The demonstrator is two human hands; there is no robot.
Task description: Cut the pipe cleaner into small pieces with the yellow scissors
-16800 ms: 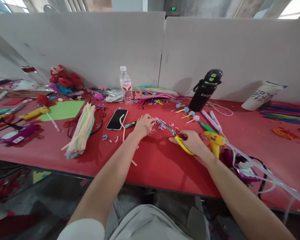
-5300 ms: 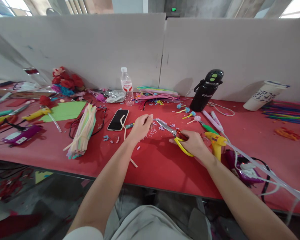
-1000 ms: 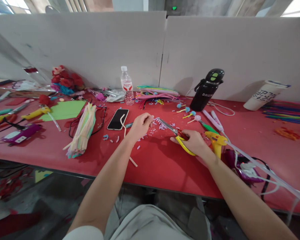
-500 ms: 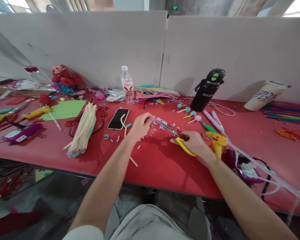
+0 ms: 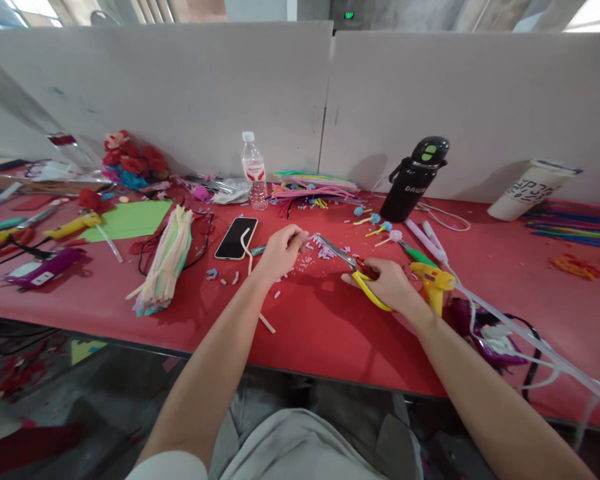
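My left hand [image 5: 284, 252] is closed in a pinch above the middle of the table. A short lilac tip shows at its fingertips, looking like a pipe cleaner; the rest is hidden by the fingers. Around the handles of a pair of scissors [image 5: 340, 252], yellow and red, my right hand [image 5: 387, 283] is closed. The blades point left toward the pinching fingertips. Just beneath the blades lies a pile of short lilac cut pieces [image 5: 326, 252], with smaller crumbs scattered nearer me. A cream pipe cleaner [image 5: 267, 323] passes under my left forearm.
A phone [image 5: 236, 239] and a bundle of pale pipe cleaners [image 5: 166, 263] lie left. Behind stand a water bottle [image 5: 255, 172] and a black flask [image 5: 415, 180]. Small pompom-tipped stems [image 5: 380, 229] lie before the flask. A yellow glue gun [image 5: 434, 283] is close to my right hand.
The scissors have turned slightly in my right hand, and their blade tips sit a little farther right and higher. My left hand keeps its pinch in nearly the same place.
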